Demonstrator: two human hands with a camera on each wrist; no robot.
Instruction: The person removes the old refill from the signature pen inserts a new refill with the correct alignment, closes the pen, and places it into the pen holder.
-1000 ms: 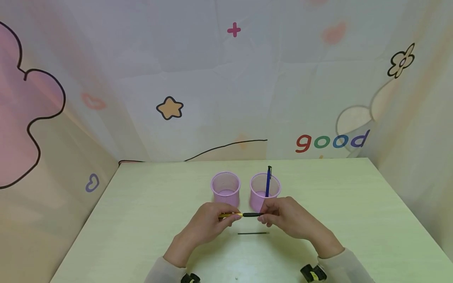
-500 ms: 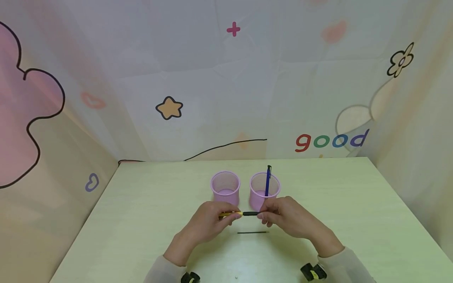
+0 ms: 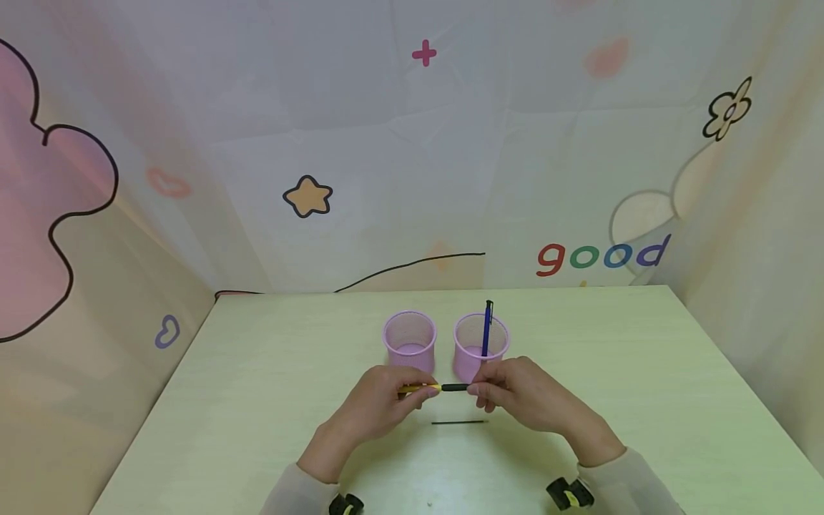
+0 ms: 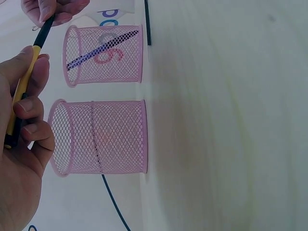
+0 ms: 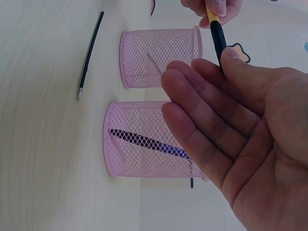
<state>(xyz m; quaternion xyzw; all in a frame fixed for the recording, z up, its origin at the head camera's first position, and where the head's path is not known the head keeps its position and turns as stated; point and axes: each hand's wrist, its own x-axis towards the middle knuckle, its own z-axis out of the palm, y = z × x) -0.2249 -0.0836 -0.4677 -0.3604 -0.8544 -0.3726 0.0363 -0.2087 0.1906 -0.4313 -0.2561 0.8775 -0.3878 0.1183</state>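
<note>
My left hand (image 3: 386, 400) holds a ballpoint pen by its yellow barrel (image 4: 24, 79), fingers curled round it. Thumb and index finger of my right hand (image 3: 515, 392) pinch the far end of the pen's black grip section (image 3: 454, 387); its tip is hidden there. The right hand's other fingers are loosely bent, as the right wrist view shows. The pen lies roughly level above the table. Below it, a thin dark pen refill (image 3: 460, 423) with a metal point lies on the tabletop.
Two pink mesh pen cups (image 3: 410, 361) stand just beyond the hands. The right cup (image 3: 463, 365) contains a blue pen (image 3: 486, 332) leaning in it; no pen shows in the left one. A patterned cloth (image 3: 386, 179) hangs behind the pale table (image 3: 290, 336).
Both hands keep their hold on the pen. The right fingertips have shifted very slightly left, so a little less of the black grip shows. Cups and refill stay put.
</note>
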